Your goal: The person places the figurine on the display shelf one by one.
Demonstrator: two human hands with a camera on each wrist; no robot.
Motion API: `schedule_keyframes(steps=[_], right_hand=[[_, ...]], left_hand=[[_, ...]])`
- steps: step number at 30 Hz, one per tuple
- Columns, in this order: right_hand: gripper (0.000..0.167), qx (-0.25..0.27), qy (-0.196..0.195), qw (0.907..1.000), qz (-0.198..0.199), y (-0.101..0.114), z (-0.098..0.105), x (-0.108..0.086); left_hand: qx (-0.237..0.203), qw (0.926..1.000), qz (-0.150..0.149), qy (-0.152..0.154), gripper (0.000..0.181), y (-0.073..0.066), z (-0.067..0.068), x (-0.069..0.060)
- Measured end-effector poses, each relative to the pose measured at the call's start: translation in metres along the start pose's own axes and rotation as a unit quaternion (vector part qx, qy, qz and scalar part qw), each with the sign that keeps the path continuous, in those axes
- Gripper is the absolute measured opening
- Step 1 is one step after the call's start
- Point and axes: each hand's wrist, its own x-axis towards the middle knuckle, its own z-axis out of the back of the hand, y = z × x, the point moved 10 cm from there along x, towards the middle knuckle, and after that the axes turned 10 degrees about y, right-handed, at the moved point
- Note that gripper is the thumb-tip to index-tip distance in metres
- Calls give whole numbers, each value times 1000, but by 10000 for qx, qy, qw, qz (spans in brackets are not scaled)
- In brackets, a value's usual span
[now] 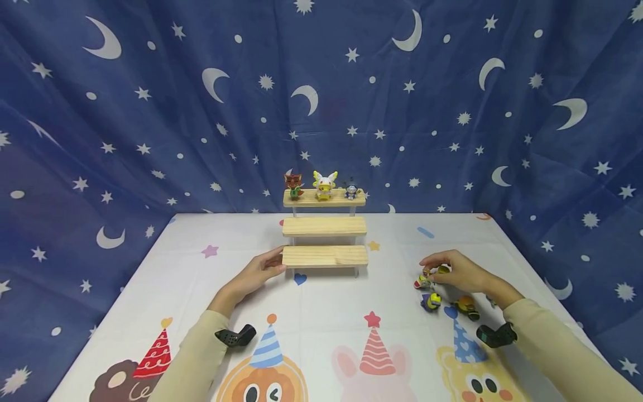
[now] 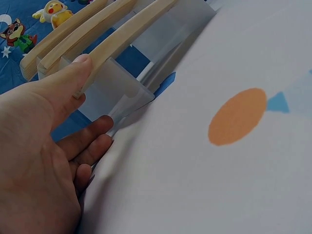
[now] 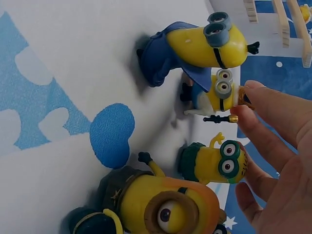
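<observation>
A wooden three-step display stand (image 1: 325,255) with clear supports stands at the back. My left hand (image 1: 253,274) holds the left end of its lowest plank; in the left wrist view the thumb lies on the plank end and a finger beneath, other fingers beside the clear support (image 2: 122,87). At the right, my right hand (image 1: 462,272) pinches the gold crown of a small upright minion figure (image 3: 222,91) between thumb and index finger. Close around it are a blue-caped minion figure (image 3: 204,46), a green-goggled one (image 3: 209,163) and a larger one-eyed one (image 3: 161,204).
On the top plank stand a brown fox-like figure (image 1: 293,186), a white-and-yellow figure (image 1: 324,187) and a small blue-and-white figure (image 1: 351,192). A patterned white cloth (image 1: 321,312) covers the table. Behind hangs a blue starry curtain (image 1: 321,72).
</observation>
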Motion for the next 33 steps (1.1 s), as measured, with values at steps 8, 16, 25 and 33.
schedule_keyframes(steps=[8,16,25,33], right_hand=[[32,138,72,9999,-19,-6,-2,3],[29,127,17,9999,-52,-6,-2,3],[27,192,-181,9997,-16,-6,0,4],[30,35,-332,9993,-137,-4,1,4]], left_hand=[[45,10000,18,-44,72,-1,0,1],[45,10000,-31,-32,72,0,0,1],[25,10000,36,-61,72,1,1,1],[23,10000,-26,-41,72,-1,-1,1]])
